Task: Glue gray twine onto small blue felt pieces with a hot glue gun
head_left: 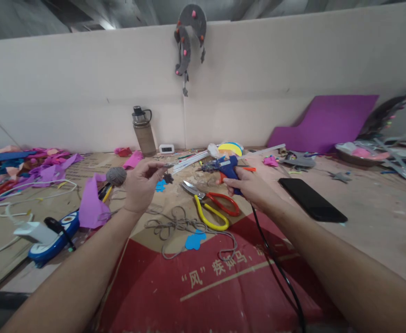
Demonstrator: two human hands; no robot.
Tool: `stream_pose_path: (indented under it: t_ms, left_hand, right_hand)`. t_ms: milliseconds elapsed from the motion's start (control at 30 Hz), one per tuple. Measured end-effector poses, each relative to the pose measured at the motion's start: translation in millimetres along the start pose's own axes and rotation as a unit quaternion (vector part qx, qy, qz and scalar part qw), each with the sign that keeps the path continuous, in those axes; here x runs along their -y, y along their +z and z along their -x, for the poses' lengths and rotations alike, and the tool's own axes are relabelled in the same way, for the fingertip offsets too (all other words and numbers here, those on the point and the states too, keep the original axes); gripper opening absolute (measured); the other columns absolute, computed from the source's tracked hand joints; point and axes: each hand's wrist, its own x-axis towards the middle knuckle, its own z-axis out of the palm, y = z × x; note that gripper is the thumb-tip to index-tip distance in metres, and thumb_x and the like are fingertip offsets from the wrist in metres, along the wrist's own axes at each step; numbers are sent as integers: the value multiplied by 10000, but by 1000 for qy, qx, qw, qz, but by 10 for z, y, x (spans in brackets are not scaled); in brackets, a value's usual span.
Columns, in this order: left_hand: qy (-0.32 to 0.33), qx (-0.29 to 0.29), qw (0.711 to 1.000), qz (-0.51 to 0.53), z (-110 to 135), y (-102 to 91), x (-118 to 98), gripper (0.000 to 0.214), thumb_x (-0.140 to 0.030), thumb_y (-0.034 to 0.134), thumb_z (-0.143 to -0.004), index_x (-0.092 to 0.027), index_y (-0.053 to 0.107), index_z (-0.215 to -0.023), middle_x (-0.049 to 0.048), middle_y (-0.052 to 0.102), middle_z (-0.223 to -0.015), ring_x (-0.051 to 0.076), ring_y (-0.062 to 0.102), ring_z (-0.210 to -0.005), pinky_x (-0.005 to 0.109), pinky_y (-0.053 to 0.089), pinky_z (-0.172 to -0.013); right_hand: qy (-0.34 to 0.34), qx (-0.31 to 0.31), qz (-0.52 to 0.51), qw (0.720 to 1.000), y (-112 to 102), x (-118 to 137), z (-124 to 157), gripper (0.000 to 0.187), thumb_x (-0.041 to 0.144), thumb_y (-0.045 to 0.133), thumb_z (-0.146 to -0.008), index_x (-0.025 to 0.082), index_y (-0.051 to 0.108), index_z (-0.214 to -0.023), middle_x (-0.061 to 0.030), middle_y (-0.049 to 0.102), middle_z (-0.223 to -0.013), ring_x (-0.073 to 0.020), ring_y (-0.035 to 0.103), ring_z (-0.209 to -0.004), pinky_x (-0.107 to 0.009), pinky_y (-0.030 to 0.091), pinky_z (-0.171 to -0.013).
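Note:
My left hand [142, 182] is closed in a pinch on a small grey piece at its fingertips; a dark grey felt star [168, 178] hangs just below. The fingers of my right hand [246, 185] wrap round the handle of a blue glue gun [228, 167], whose nozzle points left toward the star, apart from it. Scissors [212, 206] with one red and one yellow handle lie partly spread below the glue gun. Tangled grey cord [178, 223] and a blue cut-out [195, 239] rest nearer me. A ball of grey yarn [116, 176] sits beside my left wrist.
On the left are a blue power strip [55, 240] with a white charger, and pink and purple scraps [52, 172]. A bottle [143, 132] stands against the wall. A black phone [312, 199] lies right of my right hand. The glue gun's black cable [275, 259] runs toward me.

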Motion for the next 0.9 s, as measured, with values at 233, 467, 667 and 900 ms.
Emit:
stream_pose_path:
  t_ms: [233,467,667,900]
  left_hand:
    - [-86,-9,995,43,-17,17,-73,222,-354,718,-766,-167,713,-886,22,674,-756,108,580,-610,237,482,-596]
    - [-107,-2,991,75,23,57,-130,198,-331,712,-758,-166,722,-867,11,665,-704,110,572,-587,231,459,-565]
    - [-99,7,991,90,43,72,-190,194,-331,720,-750,-163,712,-845,9,687,-721,106,579,-597,229,474,-584]
    - [-95,78,983,139,73,90,-196,238,-368,703,-766,-152,684,-867,45,708,-757,157,653,-670,294,525,-651]
  right_hand:
    - [82,-6,337,938,-132,-219,-140,206,350,585,-837,153,608,-784,-157,692,-782,-244,662,-700,-344,475,-647]
    - [-155,-76,114,978,214,312,25,151,328,537,-847,190,595,-824,-88,657,-906,-205,592,-862,-356,462,-796]
    - [-116,25,-218,969,1008,640,-125,231,347,632,-732,199,535,-881,5,580,-838,-136,532,-776,-297,439,-756]
    - [-103,49,-342,933,1140,531,-190,228,390,637,-724,210,501,-757,44,522,-720,-111,502,-701,-266,419,-722]
